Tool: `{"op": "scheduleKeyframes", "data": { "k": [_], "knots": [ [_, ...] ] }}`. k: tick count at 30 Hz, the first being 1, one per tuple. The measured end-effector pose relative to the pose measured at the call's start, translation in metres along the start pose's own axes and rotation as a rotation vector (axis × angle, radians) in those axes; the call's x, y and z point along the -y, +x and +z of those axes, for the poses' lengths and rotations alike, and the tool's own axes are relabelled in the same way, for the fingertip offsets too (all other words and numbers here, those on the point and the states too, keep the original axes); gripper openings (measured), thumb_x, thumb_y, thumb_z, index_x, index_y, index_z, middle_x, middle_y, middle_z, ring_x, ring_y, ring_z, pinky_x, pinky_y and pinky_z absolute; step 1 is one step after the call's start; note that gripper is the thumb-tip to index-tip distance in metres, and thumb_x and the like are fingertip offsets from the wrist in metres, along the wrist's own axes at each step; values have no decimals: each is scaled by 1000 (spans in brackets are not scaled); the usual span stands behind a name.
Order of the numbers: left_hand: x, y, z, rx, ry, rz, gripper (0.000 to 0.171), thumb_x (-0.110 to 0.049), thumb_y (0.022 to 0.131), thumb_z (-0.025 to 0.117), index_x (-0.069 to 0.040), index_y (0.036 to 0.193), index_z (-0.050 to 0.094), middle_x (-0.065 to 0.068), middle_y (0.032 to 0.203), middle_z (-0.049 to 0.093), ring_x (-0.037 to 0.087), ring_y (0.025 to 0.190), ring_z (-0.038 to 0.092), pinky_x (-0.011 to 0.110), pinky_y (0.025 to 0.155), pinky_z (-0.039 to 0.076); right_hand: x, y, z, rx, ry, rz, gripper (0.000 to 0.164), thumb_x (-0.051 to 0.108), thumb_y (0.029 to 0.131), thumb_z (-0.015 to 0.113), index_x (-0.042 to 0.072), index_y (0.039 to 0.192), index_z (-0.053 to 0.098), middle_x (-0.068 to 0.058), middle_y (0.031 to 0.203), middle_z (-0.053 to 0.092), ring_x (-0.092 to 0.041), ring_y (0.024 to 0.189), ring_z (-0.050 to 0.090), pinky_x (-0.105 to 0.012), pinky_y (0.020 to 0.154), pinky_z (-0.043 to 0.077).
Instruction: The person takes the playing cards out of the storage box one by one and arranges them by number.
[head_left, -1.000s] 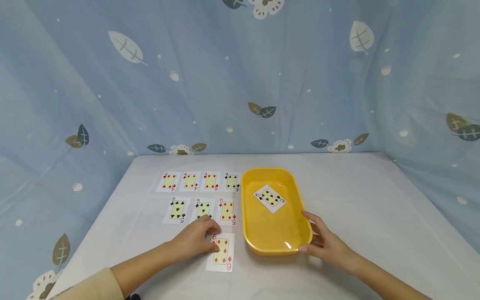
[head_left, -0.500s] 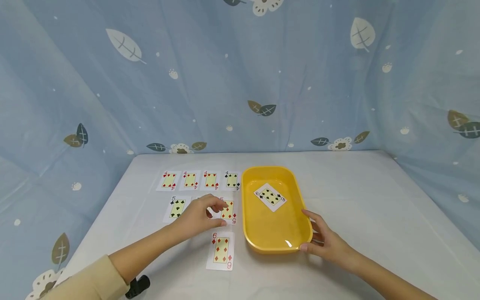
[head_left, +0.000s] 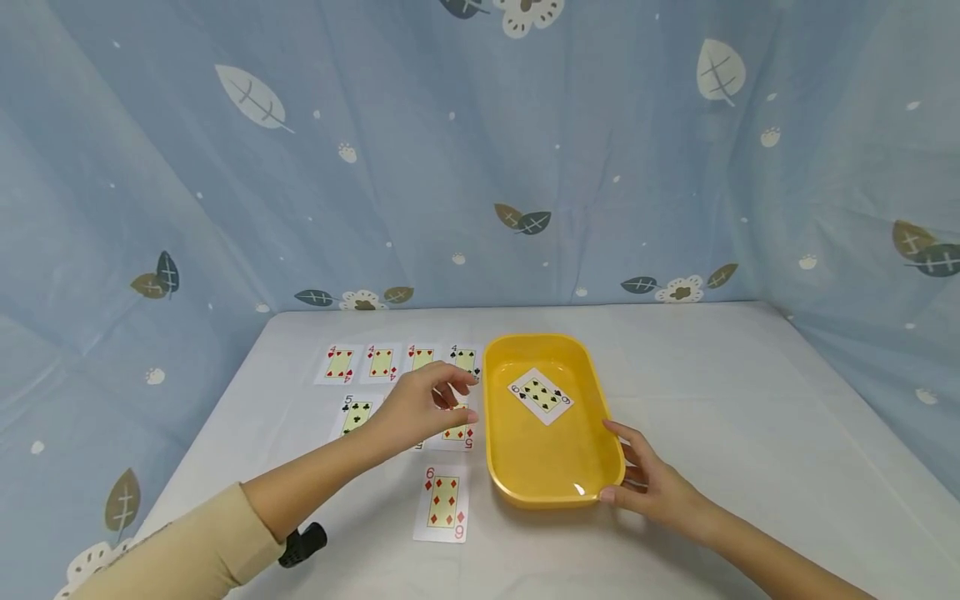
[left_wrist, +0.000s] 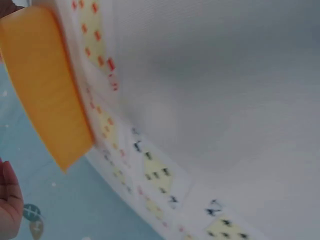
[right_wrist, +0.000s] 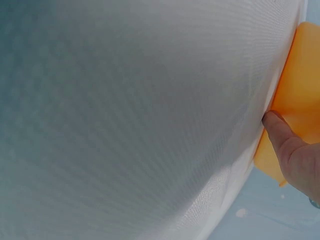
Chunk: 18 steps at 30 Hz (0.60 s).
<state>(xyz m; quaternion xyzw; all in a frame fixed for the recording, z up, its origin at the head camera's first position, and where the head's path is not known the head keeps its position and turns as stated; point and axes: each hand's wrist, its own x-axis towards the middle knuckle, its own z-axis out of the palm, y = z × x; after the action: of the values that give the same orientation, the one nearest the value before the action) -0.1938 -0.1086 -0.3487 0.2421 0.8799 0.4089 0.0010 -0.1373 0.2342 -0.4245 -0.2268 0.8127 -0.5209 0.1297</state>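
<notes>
My left hand [head_left: 416, 408] hovers above the row of fives, thumb and fingers loosely bent with nothing between them. It partly hides the five of diamonds [head_left: 459, 437] and covers most of the five beside it. Nearer me, a six of diamonds [head_left: 442, 504] lies face up. Inside the yellow tray [head_left: 525, 475] is a six of spades [head_left: 540, 397], face up and turned at an angle. My right hand [head_left: 648, 483] holds the tray's near right corner, thumb and fingers at the rim. In the right wrist view a finger [right_wrist: 280, 132] touches the tray's outer wall.
A row of fours, including a four of diamonds [head_left: 381, 363], lies behind the fives. The five of clubs [head_left: 356, 412] is at the left. A black object [head_left: 303, 545] shows under the left sleeve. A blue leaf-print cloth [head_left: 480, 150] hangs behind the white table [head_left: 697, 367].
My left hand has left the six of diamonds and moved up and away from me, over the fives toward the tray. The right hand and the tray have stayed put.
</notes>
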Motion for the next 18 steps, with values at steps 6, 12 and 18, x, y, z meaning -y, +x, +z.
{"op": "scheduleKeyframes", "data": {
  "k": [6, 12, 18],
  "knots": [
    [-8, 17, 1, 59, 68, 23, 44, -20, 75, 80, -13, 116, 65, -1, 97, 63, 11, 80, 57, 23, 69, 52, 0, 0, -1, 10, 6, -4, 78, 14, 90, 65, 6, 147, 12, -42, 141, 24, -51, 116, 50, -42, 89, 50],
    [-9, 31, 5, 99, 122, 102, 47, -21, 76, 80, -11, 118, 64, -3, 98, 64, 12, 83, 58, 22, 73, 51, 0, 0, -1, 7, 7, 16, 80, 15, 89, 66, 8, 148, 12, -42, 142, 23, -52, 117, 48, -41, 88, 51],
    [-7, 49, 13, 95, 117, 185, 44, -20, 76, 80, -9, 116, 65, 0, 97, 67, 13, 83, 60, 25, 75, 53, 0, 1, -2, 4, 2, 17, 80, 16, 89, 66, 8, 147, 13, -42, 142, 22, -54, 117, 47, -42, 88, 51]
  ]
}}
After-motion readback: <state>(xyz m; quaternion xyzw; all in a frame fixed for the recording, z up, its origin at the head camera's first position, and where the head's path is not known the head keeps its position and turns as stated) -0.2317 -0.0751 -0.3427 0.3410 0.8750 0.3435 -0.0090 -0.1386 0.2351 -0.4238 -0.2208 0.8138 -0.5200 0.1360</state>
